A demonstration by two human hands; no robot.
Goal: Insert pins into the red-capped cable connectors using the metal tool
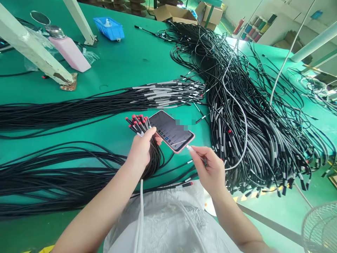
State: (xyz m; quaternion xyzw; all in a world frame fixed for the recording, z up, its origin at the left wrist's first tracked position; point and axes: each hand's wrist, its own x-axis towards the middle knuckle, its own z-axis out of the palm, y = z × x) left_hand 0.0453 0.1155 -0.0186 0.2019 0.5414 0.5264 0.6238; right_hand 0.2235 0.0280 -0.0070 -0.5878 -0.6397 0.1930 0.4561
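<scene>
A smartphone in a pink case, its screen lit, is gripped at its left edge by my left hand, thumb on top and fingertips below. Red-capped ends of a black cable bundle stick out beside that thumb, and the cables bend down past the wrist. Whether the hand grips them too is unclear. My right hand is closed, pinching the white plug of a charging cable at the phone's lower end. Whether the plug is seated in the port cannot be made out.
A large heap of black cables covers the right of the green table. More cable bundles stretch leftward. Farther back stand a pink bottle, a blue bin and white posts. A fan is at lower right.
</scene>
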